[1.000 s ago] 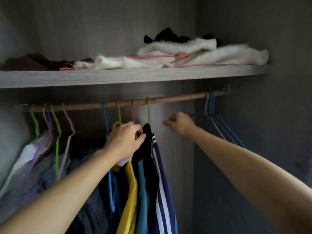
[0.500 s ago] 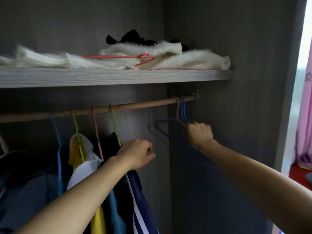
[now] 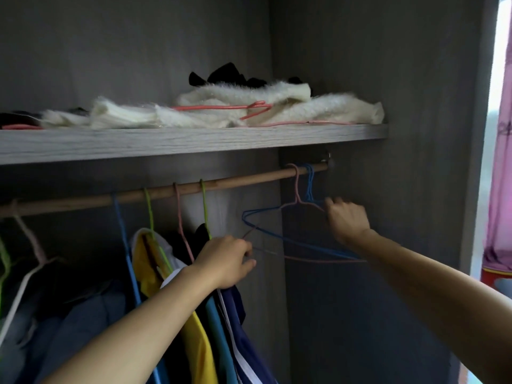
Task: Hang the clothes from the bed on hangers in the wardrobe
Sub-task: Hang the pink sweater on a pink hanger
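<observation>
A wooden rod (image 3: 243, 180) runs under the wardrobe shelf (image 3: 194, 142). At its right end hang empty wire hangers, blue ones (image 3: 263, 214) and a pink hanger (image 3: 318, 261). My right hand (image 3: 346, 220) is closed on their right shoulders, just below the hooks. My left hand (image 3: 227, 261) is curled at the pink hanger's left tip and seems to pinch the wire. Left of it, clothes hang on coloured hangers: a yellow shirt (image 3: 146, 259), a navy striped garment (image 3: 243, 328) and bluish ones (image 3: 91, 322). The bed is out of view.
White fluffy fabric (image 3: 277, 106), a loose pink hanger (image 3: 221, 107) and dark items (image 3: 227, 74) lie on the shelf. The wardrobe's grey side wall (image 3: 415, 189) stands right behind the empty hangers. A pink curtain (image 3: 501, 162) hangs outside at the far right.
My right hand moved right along the rod and took hold of the empty hangers. My left hand left the hung clothes and reached the hangers' left tips. My view turned to the right.
</observation>
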